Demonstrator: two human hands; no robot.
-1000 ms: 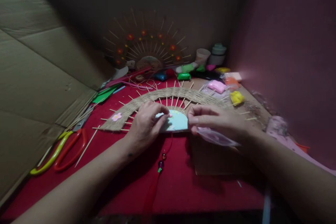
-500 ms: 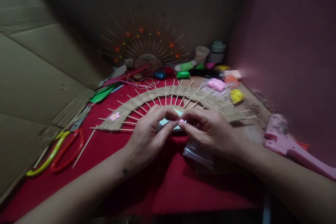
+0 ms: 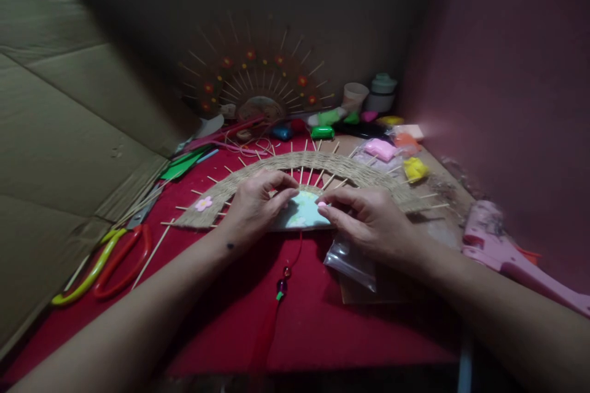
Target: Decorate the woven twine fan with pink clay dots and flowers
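Observation:
A woven fan point(image 3: 313, 160) with thin sticks lies on the red cloth, a pink clay flower point(image 3: 203, 203) on its left end. At its middle is a pale blue half-round piece point(image 3: 306, 209), with a beaded red tassel point(image 3: 281, 285) hanging toward me. Between the thumb and forefinger of my right hand point(image 3: 364, 215) is a small pink clay ball point(image 3: 321, 204). My left hand point(image 3: 260, 202) is over the left part of the blue piece, thumb and forefinger close together; whether they pinch anything is too small to tell.
Scissors point(image 3: 122, 264) lie at the left by a cardboard sheet point(image 3: 69, 135). Clay packets, one pink point(image 3: 380, 149) and one yellow point(image 3: 416, 169), sit behind the right hand. A pink glue gun point(image 3: 507, 258) is at the right; a flowered fan point(image 3: 258, 70) stands at the back.
My hands have moved apart, the left one leftward and slightly up. The pink ball stays in my right fingers. More of the blue piece and the tassel now show.

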